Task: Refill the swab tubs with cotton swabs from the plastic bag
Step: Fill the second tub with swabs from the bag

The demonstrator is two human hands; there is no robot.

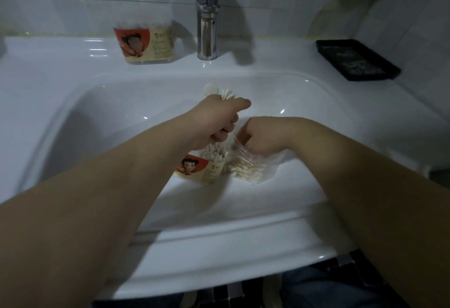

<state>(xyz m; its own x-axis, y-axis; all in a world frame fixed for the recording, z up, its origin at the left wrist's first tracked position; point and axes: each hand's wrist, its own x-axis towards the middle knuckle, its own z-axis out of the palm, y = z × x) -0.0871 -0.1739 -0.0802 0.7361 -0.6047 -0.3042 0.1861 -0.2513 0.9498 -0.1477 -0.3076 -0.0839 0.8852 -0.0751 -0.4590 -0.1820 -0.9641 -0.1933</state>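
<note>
Cotton swabs (227,94) gripped in left hand (216,122) above swab tub (202,169) in sink (219,247), right hand (258,137) sunk in plastic bag (248,169), its grip cannot be told.

White ceramic washbasin (97,118), with a chrome tap (207,27) at its back.

- In the bowl: an open clear plastic swab tub with a cartoon label (202,170), swabs standing in it.
- Just beside it, to the right: a clear plastic bag of cotton swabs (246,170).
- My left hand (219,120) grips a bundle of white cotton swabs (227,94) above that tub.
- My right hand (258,137) reaches into the bag's mouth, its fingers hidden.
- Back ledge, left of the tap: a second labelled tub (146,44).
- Right ledge: a black rectangular tray (355,60).
</note>
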